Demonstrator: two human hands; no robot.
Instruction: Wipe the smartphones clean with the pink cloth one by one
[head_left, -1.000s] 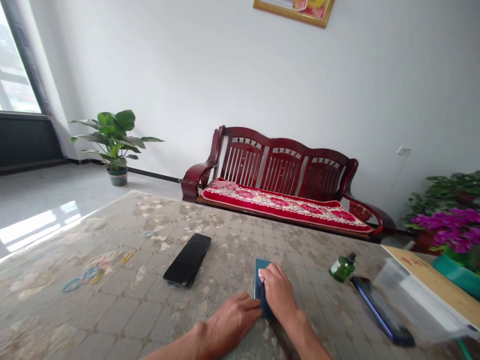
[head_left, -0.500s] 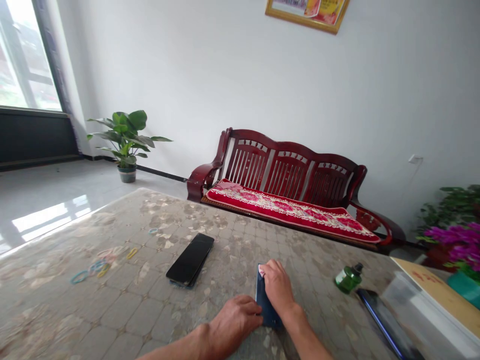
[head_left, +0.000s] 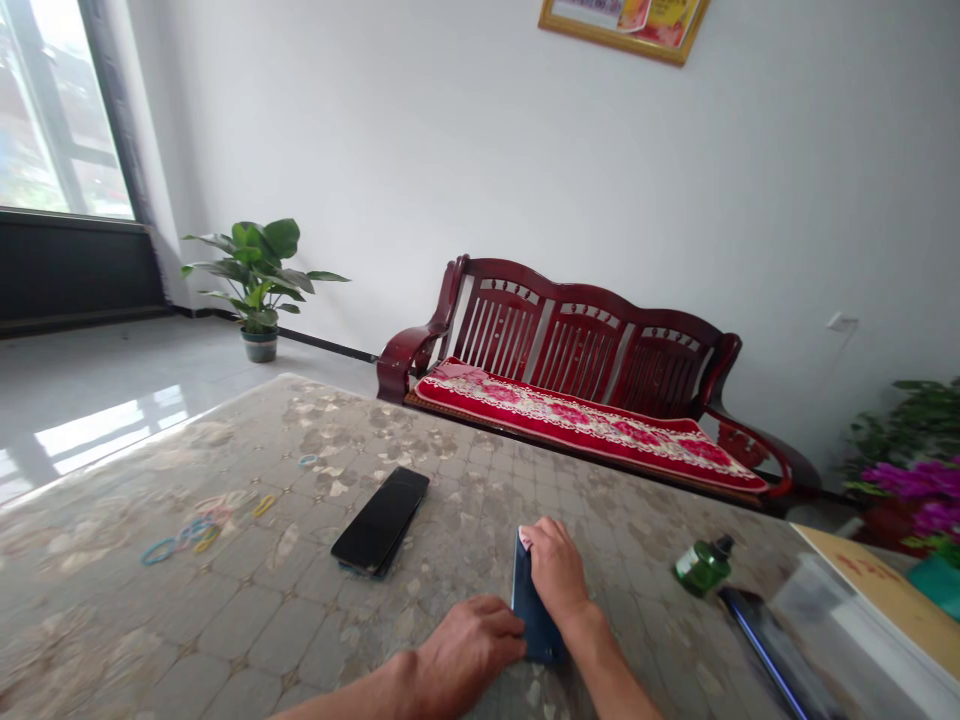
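Observation:
A dark blue phone point(head_left: 534, 622) lies on the table between my hands, its far end angled slightly away to the left. My left hand point(head_left: 484, 635) has its fingers closed against the phone's near left edge. Over the phone's far part, my right hand point(head_left: 556, 570) is closed on a small pale pink cloth point(head_left: 524, 538), pressing it onto the surface. Most of the cloth is hidden under the fingers. To the left lies another phone point(head_left: 381, 520), black screen up, with a bluish layer showing beneath it.
Several coloured hair ties point(head_left: 199, 533) lie on the left of the patterned tablecloth point(head_left: 262, 610). On the right are a green bottle point(head_left: 701, 568), a dark blue glossy object point(head_left: 765, 640) and a clear box point(head_left: 832, 610). Behind the table stands a red wooden bench point(head_left: 577, 350).
The whole view has shifted slightly. Both hands keep nearly the same places on the dark blue phone, and the cloth stays at its far end.

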